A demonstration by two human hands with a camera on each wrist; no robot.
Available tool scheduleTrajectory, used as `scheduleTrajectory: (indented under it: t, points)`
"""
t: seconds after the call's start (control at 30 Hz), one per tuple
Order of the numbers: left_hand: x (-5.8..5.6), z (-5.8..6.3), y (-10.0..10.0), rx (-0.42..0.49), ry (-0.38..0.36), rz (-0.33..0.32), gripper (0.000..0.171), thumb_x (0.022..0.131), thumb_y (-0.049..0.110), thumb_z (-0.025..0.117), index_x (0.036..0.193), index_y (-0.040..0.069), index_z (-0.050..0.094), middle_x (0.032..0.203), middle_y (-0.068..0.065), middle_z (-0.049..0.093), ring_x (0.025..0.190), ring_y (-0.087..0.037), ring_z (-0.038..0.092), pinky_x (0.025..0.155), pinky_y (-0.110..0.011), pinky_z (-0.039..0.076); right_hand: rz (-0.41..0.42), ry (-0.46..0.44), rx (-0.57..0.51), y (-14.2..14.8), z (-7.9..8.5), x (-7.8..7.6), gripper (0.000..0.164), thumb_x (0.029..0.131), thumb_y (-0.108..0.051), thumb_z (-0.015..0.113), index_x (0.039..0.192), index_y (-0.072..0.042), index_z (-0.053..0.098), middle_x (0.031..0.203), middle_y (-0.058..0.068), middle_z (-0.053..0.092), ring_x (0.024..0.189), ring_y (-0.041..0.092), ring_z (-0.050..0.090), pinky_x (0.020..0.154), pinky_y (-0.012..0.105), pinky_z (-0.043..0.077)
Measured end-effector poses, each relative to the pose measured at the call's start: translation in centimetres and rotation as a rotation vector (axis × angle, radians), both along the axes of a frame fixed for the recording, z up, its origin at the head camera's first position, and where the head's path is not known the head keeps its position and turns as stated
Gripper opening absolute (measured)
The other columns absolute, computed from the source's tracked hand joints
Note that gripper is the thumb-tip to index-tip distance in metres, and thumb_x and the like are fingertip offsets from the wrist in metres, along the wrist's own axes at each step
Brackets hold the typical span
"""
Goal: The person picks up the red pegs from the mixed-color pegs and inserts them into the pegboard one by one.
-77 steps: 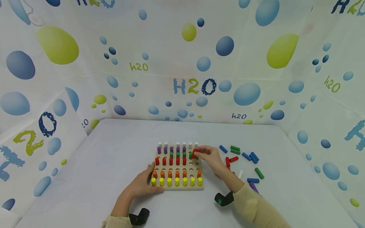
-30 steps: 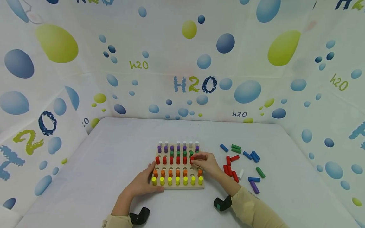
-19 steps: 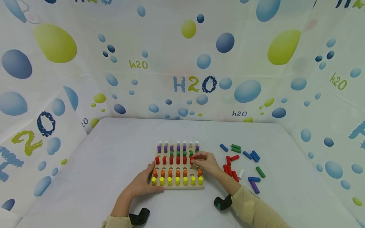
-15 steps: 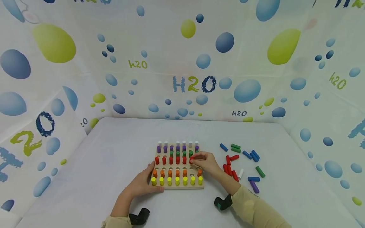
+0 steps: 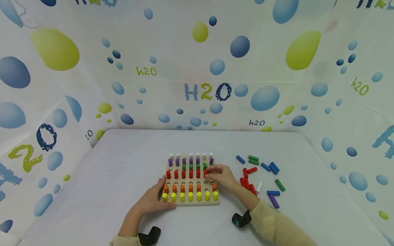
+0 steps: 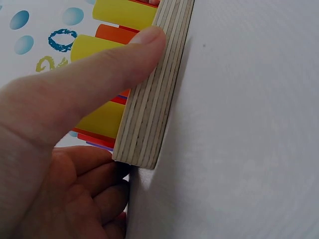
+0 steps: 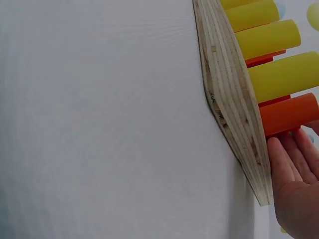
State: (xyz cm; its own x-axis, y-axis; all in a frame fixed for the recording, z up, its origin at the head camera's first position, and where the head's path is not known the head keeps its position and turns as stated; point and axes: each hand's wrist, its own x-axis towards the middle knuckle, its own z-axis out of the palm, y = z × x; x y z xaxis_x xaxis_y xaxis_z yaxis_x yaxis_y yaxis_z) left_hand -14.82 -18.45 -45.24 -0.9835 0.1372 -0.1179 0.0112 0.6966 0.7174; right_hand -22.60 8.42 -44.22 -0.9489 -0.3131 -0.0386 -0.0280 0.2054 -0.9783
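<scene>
In the head view a wooden pegboard (image 5: 197, 203) lies on the table, with white, purple, green, red, orange and yellow pegs standing in rows. My left hand (image 5: 151, 199) holds its near left corner. The left wrist view has the thumb (image 6: 99, 72) against the board's layered edge (image 6: 147, 107), the other fingers round the side. With thumb and fingertips my right hand (image 5: 224, 176) pinches a red peg (image 5: 205, 172) upright at the red row, right of several other red pegs. Whether it is seated is hidden. An orange peg (image 7: 288, 115) partly covers those fingertips in the right wrist view.
Right of the board lie loose pegs: several blue ones (image 5: 265, 167), green ones (image 5: 280, 185), red ones (image 5: 252, 169), one white peg (image 5: 259, 187) and one purple peg (image 5: 273, 201). The white table (image 5: 132, 150) meets a patterned cloth (image 5: 172, 102) behind.
My right hand has brought the red peg from the board's upper right down and left to the red row. Over the last second it has held still there. My left hand keeps its place.
</scene>
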Motion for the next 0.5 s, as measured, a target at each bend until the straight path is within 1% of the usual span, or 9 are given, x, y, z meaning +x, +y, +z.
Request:
scheduleTrajectory:
  t: [0.07,0.17,0.23,0.33,0.5]
  points:
    - [0.0,-0.1,0.0,-0.001,0.001,0.002,0.115,0.059,0.047,0.082,0.145,0.003,0.019,0.145,-0.021,0.026,0.134,-0.04,0.019,0.103,-0.058,0.02,0.01,-0.003,0.013,0.2,0.2,0.2,0.03,0.083,-0.008,0.067,0.107,0.008,0.061,0.103,0.019,0.065,0.094,0.026,0.063,0.084,0.032,0.05]
    - [0.0,-0.1,0.0,-0.002,-0.001,0.002,0.115,0.059,0.048,0.081,0.145,0.004,0.019,0.145,-0.021,0.026,0.133,-0.041,0.019,0.103,-0.059,0.02,0.024,-0.006,0.019,0.9,-0.7,-0.4,0.033,0.081,-0.015,0.07,0.109,0.003,0.063,0.105,0.015,0.066,0.096,0.023,0.064,0.083,0.03,0.05]
    - [0.0,-0.1,0.0,-0.01,-0.004,0.001,0.115,0.059,0.05,0.08,0.145,0.005,0.018,0.146,-0.021,0.025,0.133,-0.041,0.019,0.103,-0.059,0.02,0.027,0.008,0.032,1.4,-0.7,-0.4,0.034,0.081,-0.019,0.07,0.109,0.0,0.064,0.106,0.012,0.066,0.096,0.021,0.063,0.083,0.029,0.051]
    - [0.0,-0.1,0.0,-0.013,-0.002,-0.005,0.115,0.06,0.05,0.08,0.145,0.004,0.018,0.146,-0.022,0.025,0.133,-0.041,0.019,0.103,-0.059,0.02,0.03,0.037,0.052,2.4,-0.4,-0.4,0.035,0.081,-0.019,0.07,0.11,-0.001,0.064,0.107,0.011,0.065,0.097,0.02,0.063,0.083,0.029,0.05]
    - [0.0,0.0,-0.1,-0.017,0.008,-0.021,0.115,0.061,0.049,0.08,0.145,0.002,0.017,0.146,-0.022,0.024,0.134,-0.041,0.018,0.104,-0.058,0.02,-0.012,0.075,0.098,3.9,0.5,-0.4,0.04,0.08,-0.024,0.072,0.112,-0.003,0.064,0.109,0.009,0.065,0.099,0.019,0.063,0.084,0.03,0.05]
